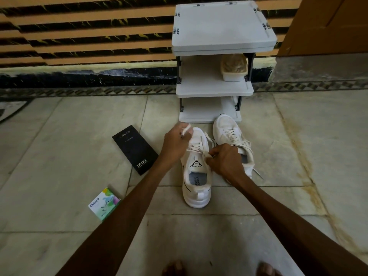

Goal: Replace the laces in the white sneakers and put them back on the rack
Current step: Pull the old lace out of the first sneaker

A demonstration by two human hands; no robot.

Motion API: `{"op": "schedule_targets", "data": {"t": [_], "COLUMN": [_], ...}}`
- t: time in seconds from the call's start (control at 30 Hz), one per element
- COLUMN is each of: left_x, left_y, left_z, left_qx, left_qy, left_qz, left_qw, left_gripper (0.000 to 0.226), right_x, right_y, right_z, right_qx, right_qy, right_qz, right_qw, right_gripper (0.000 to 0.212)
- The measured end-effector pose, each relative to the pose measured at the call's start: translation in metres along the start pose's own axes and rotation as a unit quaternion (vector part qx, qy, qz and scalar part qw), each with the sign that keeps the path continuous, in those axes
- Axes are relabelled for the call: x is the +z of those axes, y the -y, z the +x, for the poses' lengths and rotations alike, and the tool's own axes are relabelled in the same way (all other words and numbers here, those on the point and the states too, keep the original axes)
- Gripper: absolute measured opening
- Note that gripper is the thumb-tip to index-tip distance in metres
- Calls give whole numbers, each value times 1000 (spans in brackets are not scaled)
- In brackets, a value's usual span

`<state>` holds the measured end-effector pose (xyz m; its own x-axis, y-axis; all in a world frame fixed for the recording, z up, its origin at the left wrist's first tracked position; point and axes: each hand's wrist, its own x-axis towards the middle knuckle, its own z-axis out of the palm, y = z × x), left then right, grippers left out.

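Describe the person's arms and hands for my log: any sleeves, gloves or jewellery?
The left arm and right arm are bare as far as the picture shows, with no sleeves in view. The left hand and right hand wear no gloves, and no watch, bracelet or ring shows.

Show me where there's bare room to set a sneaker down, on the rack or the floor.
The top shelf is bare. The middle shelf is free left of the tub. The floor right of the sneakers is open. It is crowded in front of the rack, where the left hand and right hand pinch the lace.
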<state>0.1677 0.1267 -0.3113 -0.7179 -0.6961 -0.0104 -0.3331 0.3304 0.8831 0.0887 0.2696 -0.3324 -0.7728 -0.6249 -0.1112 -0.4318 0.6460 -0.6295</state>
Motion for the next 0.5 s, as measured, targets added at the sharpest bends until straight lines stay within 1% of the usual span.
{"op": "schedule_targets", "data": {"t": [0.03,0.07,0.1,0.13,0.17,0.2,0.23,0.27,0.3,0.33,0.37,0.4,0.43,0.47,0.5], "left_x": [1,1,3,5,8,10,13,13,10,8,3,-4,-10,-16,-21], "left_y": [4,6,7,8,9,6,3,-2,-8,-13,-14,-19,-21,-21,-18], "left_z": [0,-1,-2,-2,-3,-5,-5,-7,-8,-7,-4,1,4,7,11], "left_qx": [95,143,159,156,162,179,188,171,119,35,-56,-126,-176,-204,-220], "left_qy": [23,62,104,144,175,188,196,175,111,28,-45,-87,-103,-101,-92], "left_qz": [123,209,279,351,427,485,483,405,262,78,-103,-261,-389,-488,-548], "left_qw": [988,965,941,912,872,835,832,881,951,996,992,953,898,843,802], "left_gripper": [19,21,24,28,31,31,27,21,19,24,27,27,26,23,22], "right_x": [0,-1,-1,-2,-2,-2,-2,-2,-2,-2,-2,-2,-2,-1,-1], "right_y": [0,0,1,2,2,2,3,3,2,2,2,3,2,2,2], "right_z": [0,0,0,0,0,0,0,0,0,0,-1,-1,-1,-1,-1], "right_qx": [2,1,1,1,5,7,8,7,6,8,12,16,19,20,22], "right_qy": [0,0,3,5,7,6,5,3,3,5,8,10,9,6,6], "right_qz": [1,1,0,1,4,7,7,6,5,2,-3,-8,-10,-9,-8], "right_qw": [1000,1000,1000,1000,1000,1000,1000,1000,1000,1000,1000,1000,1000,1000,1000], "right_gripper": [21,21,21,20,20,20,21,22,22,21,20,19,19,20,20]}}
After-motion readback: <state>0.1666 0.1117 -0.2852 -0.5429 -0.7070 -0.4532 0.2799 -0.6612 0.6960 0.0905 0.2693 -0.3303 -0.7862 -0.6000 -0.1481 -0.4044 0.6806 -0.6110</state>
